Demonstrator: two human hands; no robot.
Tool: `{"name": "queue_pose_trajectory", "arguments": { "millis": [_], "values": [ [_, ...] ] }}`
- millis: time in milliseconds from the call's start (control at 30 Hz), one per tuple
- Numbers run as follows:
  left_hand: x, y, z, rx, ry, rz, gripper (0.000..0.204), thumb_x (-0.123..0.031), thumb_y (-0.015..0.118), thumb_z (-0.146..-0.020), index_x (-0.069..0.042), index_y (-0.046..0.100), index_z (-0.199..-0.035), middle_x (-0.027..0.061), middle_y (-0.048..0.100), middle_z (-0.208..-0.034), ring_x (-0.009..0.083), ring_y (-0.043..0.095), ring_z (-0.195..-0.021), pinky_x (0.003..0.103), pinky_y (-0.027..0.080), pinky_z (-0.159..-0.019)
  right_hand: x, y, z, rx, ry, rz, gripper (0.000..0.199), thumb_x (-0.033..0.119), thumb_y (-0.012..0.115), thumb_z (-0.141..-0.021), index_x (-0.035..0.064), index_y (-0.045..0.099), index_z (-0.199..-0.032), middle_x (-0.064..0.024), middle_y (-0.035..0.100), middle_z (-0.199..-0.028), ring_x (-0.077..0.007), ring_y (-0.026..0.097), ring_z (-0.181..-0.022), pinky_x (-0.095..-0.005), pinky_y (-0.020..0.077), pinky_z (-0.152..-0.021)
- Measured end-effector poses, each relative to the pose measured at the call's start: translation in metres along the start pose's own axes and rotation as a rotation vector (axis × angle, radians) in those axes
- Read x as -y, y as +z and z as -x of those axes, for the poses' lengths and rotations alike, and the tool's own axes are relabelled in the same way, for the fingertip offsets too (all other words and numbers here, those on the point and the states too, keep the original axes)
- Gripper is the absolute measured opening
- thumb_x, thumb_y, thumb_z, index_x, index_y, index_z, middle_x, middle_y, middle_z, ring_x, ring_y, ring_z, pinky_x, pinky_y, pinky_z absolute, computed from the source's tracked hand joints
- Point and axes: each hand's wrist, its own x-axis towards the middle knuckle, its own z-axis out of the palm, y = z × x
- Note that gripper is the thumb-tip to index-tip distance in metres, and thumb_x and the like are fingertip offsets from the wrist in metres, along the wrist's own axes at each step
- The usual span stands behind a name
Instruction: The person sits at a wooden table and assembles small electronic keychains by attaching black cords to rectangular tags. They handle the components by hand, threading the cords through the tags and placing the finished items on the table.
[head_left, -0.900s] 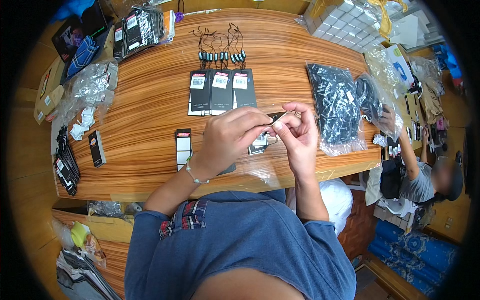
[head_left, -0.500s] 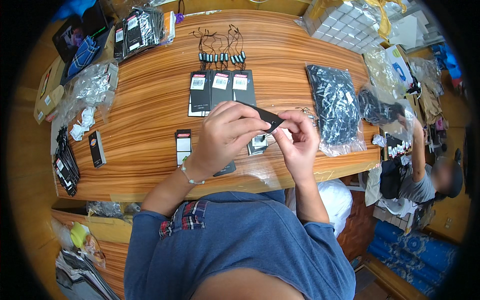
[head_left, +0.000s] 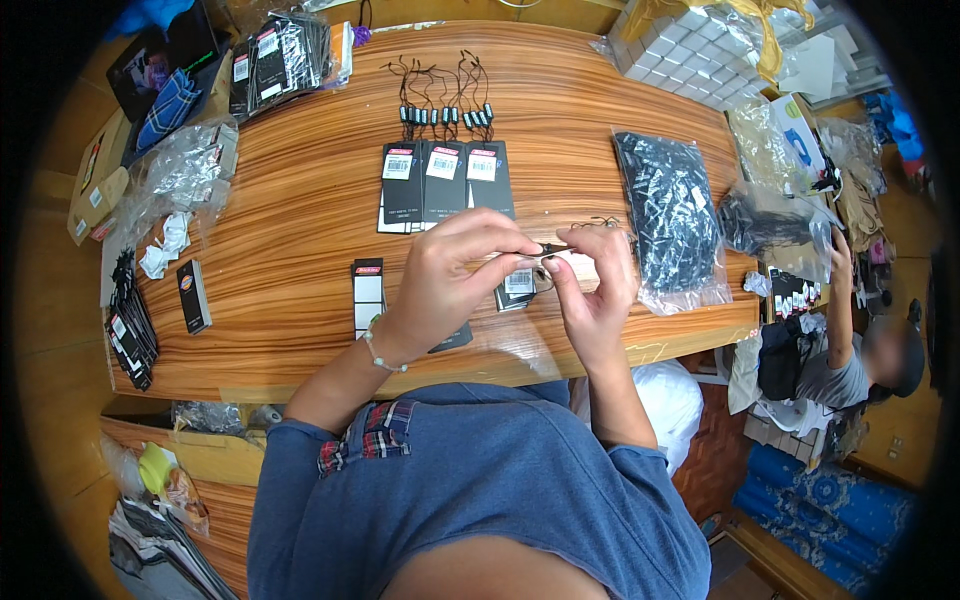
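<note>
Above the near part of the table, my left hand (head_left: 445,280) and my right hand (head_left: 598,285) pinch a black hang tag (head_left: 545,251) between thumbs and fingertips. The tag is turned nearly edge-on, so its face is mostly hidden. Below my hands lie a small pile of tags with a white label (head_left: 518,284) and a strip with white panels (head_left: 368,300), partly covered by my left hand. Beyond them, three side-by-side rows of black hang tags (head_left: 443,190) with barcode stickers end in black cords (head_left: 433,85) spread toward the far side.
At the right lies a clear bag of black cords (head_left: 672,210). Small white boxes (head_left: 685,50) are stacked at the far right. Tag bundles (head_left: 280,60) and crumpled plastic (head_left: 185,170) sit at the left, near a single tag stack (head_left: 195,297). Another person (head_left: 850,360) reaches from the right.
The black tag has tilted from showing its broad face to nearly edge-on between my fingers. My left hand has shifted slightly. The other person's arm and bag have moved a little.
</note>
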Motion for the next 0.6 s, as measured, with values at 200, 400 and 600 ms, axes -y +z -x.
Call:
{"name": "queue_pose_trajectory", "arguments": {
  "millis": [200,400,600],
  "values": [
    [0.003,0.004,0.002,-0.008,-0.019,0.053,0.015,0.005,0.066,-0.069,-0.002,0.067,-0.082,0.0077,0.062,-0.081,0.0167,0.059,-0.076,0.026,0.047,-0.067,0.000,0.008,0.004,-0.038,0.157,-0.164,0.023,0.000,0.066,-0.069,0.0010,0.058,-0.091,-0.0109,0.057,-0.083,-0.0245,0.053,-0.079,-0.0332,0.0416,-0.073],
    [0.010,-0.002,0.000,-0.033,0.217,-0.310,0.015,-0.003,0.067,-0.067,-0.009,0.066,-0.081,0.0023,0.061,-0.079,0.0179,0.058,-0.073,0.030,0.042,-0.067,-0.009,0.007,0.003,0.102,0.304,-0.437,0.018,0.001,0.065,-0.072,-0.0001,0.059,-0.089,-0.0105,0.057,-0.089,-0.0178,0.053,-0.084,-0.0293,0.0406,-0.074],
    [0.008,-0.004,0.001,-0.011,0.418,-0.507,0.013,-0.011,0.063,-0.070,-0.015,0.066,-0.082,-0.0034,0.059,-0.077,0.0128,0.057,-0.074,0.033,0.040,-0.072,-0.008,-0.003,-0.003,0.289,0.587,-0.768,0.005,0.004,0.060,-0.079,0.0010,0.058,-0.083,-0.0045,0.055,-0.091,-0.0109,0.049,-0.081,-0.0231,0.0378,-0.071]
  ]
}}
